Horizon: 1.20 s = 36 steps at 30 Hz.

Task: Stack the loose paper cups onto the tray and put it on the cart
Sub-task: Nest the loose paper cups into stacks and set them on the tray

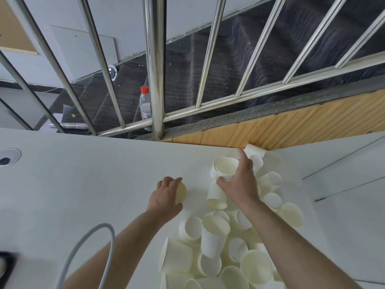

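On the white table (83, 184), the left hand (166, 197) grips one paper cup (180, 192) — mouth facing right, toward the right hand (239, 182), which pinches another cup (225, 167) above the loose pile (218, 247).

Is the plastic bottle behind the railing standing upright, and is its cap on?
Upright, cap on. The bottle stands vertically on the dark floor behind the metal railing, with its red cap at the top.
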Each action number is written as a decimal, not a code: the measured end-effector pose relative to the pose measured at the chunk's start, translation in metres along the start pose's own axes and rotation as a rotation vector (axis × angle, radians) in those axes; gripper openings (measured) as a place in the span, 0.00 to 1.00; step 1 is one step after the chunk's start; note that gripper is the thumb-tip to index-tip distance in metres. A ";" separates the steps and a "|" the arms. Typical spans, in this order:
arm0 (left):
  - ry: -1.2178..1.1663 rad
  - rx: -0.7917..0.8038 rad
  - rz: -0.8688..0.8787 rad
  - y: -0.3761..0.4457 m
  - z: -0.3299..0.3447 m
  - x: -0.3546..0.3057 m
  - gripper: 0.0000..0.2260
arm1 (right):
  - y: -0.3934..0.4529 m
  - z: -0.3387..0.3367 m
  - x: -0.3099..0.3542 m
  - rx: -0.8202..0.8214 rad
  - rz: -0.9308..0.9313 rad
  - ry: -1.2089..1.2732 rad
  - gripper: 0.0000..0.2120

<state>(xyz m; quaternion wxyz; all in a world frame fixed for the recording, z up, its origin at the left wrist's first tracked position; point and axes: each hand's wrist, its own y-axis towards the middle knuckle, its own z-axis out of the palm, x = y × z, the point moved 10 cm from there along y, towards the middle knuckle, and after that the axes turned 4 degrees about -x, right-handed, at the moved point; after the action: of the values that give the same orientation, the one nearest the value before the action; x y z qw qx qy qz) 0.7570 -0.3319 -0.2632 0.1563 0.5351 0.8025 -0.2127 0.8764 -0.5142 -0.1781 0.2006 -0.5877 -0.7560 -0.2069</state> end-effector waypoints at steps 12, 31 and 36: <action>-0.012 -0.022 -0.050 -0.011 -0.015 0.030 0.34 | -0.041 0.111 0.053 0.539 -0.270 -0.261 0.34; 0.023 -0.055 0.031 -0.021 -0.026 0.018 0.32 | -0.054 0.101 0.063 0.477 -0.339 -0.318 0.30; -0.014 -0.098 0.021 -0.033 -0.040 0.018 0.31 | -0.063 0.077 0.075 0.410 -0.316 -0.272 0.30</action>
<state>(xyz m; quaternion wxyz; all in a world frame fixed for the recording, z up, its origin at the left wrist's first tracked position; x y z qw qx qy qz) 0.7191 -0.3084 -0.2317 0.1903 0.5334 0.8053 -0.1753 0.7931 -0.4258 -0.2067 0.1773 -0.4322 -0.8842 0.0021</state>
